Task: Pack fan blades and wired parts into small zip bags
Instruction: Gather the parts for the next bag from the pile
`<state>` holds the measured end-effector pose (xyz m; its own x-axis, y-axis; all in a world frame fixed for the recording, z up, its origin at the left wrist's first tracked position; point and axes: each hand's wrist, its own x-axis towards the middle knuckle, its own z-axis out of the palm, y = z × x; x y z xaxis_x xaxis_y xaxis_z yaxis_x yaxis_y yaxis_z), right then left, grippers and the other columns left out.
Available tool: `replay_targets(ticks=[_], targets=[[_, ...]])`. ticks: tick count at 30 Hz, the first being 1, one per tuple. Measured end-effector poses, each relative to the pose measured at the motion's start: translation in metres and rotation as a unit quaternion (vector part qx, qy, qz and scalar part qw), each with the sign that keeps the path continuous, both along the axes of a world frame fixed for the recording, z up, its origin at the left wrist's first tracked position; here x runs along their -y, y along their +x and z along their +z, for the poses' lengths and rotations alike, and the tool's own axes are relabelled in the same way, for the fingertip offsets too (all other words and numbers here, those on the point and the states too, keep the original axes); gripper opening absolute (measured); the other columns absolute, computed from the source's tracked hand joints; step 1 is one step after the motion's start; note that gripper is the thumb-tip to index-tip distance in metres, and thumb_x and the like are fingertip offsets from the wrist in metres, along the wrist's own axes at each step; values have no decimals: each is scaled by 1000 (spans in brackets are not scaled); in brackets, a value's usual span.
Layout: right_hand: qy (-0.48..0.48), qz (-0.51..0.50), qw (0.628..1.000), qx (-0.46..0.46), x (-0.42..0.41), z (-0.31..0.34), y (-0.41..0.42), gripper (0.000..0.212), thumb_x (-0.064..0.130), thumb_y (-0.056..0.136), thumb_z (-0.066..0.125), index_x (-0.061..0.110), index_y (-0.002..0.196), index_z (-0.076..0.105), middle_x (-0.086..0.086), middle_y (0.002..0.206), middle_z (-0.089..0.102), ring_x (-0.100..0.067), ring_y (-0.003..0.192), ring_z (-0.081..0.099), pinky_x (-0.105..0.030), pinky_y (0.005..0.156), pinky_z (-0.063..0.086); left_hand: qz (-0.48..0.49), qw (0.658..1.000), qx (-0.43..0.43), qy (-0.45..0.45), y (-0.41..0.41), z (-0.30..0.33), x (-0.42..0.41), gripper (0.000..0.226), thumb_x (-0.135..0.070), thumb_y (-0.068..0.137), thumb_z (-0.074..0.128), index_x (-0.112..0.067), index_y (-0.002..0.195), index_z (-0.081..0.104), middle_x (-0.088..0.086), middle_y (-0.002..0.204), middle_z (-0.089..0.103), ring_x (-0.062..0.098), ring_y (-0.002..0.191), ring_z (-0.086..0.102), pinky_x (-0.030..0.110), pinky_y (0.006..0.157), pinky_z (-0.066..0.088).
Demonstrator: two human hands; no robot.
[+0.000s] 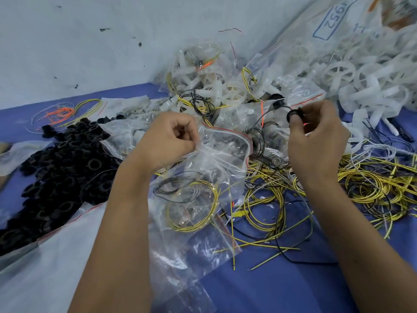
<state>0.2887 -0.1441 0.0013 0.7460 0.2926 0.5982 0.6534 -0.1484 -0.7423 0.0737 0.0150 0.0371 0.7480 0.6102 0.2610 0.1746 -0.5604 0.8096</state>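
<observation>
Left hand (168, 141): fingers curled, pinching clear zip bag (222, 154) at frame centre. Right hand (316, 134): fingertips pinching small black wired ring (293, 115), centre right.

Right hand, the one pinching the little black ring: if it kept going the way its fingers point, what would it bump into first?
The right hand points up and left, so probably the packed clear bags heaped just beyond the black ring; depth is hard to judge.

one head-worn wide view; looks forward and down, close over the table (282, 290).
</observation>
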Motion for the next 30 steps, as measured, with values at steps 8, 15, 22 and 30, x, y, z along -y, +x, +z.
replay_targets(ticks=[8, 15, 22, 30], targets=[[97, 96, 982, 134, -2, 6, -20, 8, 17, 95, 66, 14, 103, 64, 3, 93, 62, -21, 74, 58, -45, 64, 49, 7, 1000, 28, -9, -2, 4, 1, 42, 30, 71, 59, -11, 62, 64, -12, 49, 47, 3, 49, 38, 17, 51, 34], [-38, 346, 934, 87, -10, -1, -45, 19, -2, 80, 81, 6, 96, 75, -2, 91, 66, -13, 69, 64, -24, 57, 51, -23, 998, 43, 31, 24, 3, 19, 29, 26, 67, 58, -1, 66, 67, -11, 55, 50, 4, 55, 41, 19, 54, 34], [10, 275, 960, 42, -10, -5, -36, 10, 4, 88, 73, 10, 96, 75, 2, 85, 73, -14, 76, 71, -39, 69, 59, -19, 995, 100, 5, 29, -3, 20, 24, 14, 66, 57, -9, 67, 65, -5, 60, 46, 9, 58, 40, 20, 55, 34], [-15, 139, 986, 88, -19, 3, -15, 10, 19, 94, 66, 13, 97, 73, 9, 80, 68, -7, 73, 64, -29, 66, 54, -10, 990, 102, -99, 34, -28, 18, 34, 20, 70, 58, -13, 64, 62, -11, 54, 48, 5, 54, 39, 21, 52, 33]])
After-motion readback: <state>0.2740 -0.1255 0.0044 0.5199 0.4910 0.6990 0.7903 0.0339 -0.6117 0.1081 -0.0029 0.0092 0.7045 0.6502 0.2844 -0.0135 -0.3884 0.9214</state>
